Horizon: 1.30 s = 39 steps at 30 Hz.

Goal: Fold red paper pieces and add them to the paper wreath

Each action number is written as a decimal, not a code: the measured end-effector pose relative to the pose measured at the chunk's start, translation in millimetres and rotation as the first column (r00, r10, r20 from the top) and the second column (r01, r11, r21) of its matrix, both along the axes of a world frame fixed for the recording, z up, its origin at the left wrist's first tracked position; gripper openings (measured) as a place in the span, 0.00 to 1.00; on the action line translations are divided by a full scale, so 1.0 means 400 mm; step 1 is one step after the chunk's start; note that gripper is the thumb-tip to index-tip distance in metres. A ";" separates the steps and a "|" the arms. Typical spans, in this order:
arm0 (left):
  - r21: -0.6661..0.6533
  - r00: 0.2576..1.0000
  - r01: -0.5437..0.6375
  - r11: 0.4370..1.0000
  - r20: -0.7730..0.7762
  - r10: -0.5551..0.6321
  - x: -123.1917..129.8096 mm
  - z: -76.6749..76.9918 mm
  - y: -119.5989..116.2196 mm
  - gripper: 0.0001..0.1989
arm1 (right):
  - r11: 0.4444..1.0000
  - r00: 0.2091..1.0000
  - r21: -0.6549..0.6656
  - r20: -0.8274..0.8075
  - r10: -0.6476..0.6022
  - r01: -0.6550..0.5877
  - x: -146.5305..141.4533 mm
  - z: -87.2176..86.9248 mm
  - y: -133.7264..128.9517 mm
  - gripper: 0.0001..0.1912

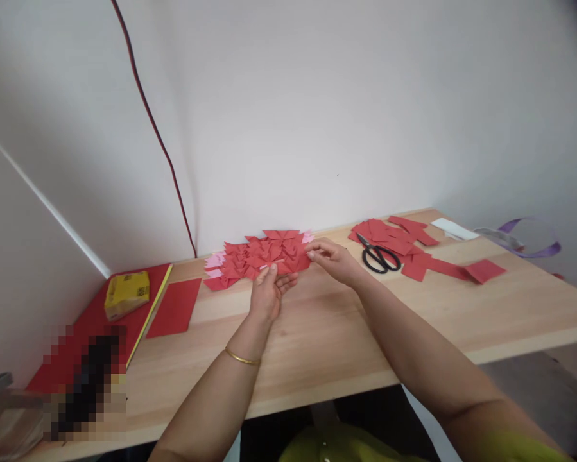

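My left hand (267, 292) has its thumb on top of a folded red paper piece (291, 264) and its fingers spread beneath. At that piece's right end, the thumb and fingertips of my right hand (334, 258) are pinched together. Just behind both hands lies a dense heap of folded red paper pieces (240, 260), pointed like small triangles. A few folded pink pieces (215, 260) show at the heap's left edge and upper right. The fingers partly hide the held piece, and its outline merges with the heap.
Black-handled scissors (381, 258) lie on loose red paper rectangles (389, 235) at right, beside a white strip (454, 229) and purple ribbon (552, 249). At left are red sheets (175, 308) and a yellow packet (127, 294). A cord (159, 138) hangs down the wall behind the wooden table (317, 346).
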<state>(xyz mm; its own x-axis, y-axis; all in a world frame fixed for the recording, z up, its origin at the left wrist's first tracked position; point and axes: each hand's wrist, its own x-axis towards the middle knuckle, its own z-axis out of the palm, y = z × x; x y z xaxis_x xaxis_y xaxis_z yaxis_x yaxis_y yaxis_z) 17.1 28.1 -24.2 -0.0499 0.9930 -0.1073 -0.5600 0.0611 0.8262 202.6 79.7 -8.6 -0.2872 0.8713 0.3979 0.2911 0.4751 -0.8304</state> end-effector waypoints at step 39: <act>0.004 0.981 -0.105 0.994 -0.162 0.104 0.012 -0.008 0.000 0.18 | 0.979 0.930 0.193 0.368 -0.018 -0.057 -0.040 -0.019 -0.022 0.06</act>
